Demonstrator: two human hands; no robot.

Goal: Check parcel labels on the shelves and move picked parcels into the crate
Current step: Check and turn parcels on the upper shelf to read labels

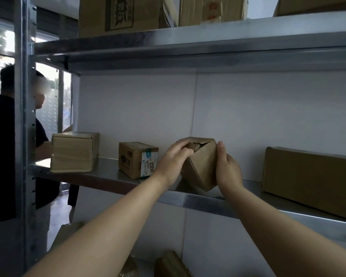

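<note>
A small brown cardboard parcel (202, 166) is tipped up on one corner on the middle metal shelf (200, 198), with a torn flap at its top. My left hand (172, 162) grips its upper left side, fingers curled over the torn edge. My right hand (227, 168) presses flat against its right side. To its left stands a small box with a white label reading 2350 (137, 159). No crate is in view.
A taped box (74, 151) sits at the shelf's left end and a long flat box (310, 178) at the right. Larger cartons (118, 15) fill the shelf above. More parcels (171, 264) lie below. A person in dark clothes (2, 148) stands behind the left upright.
</note>
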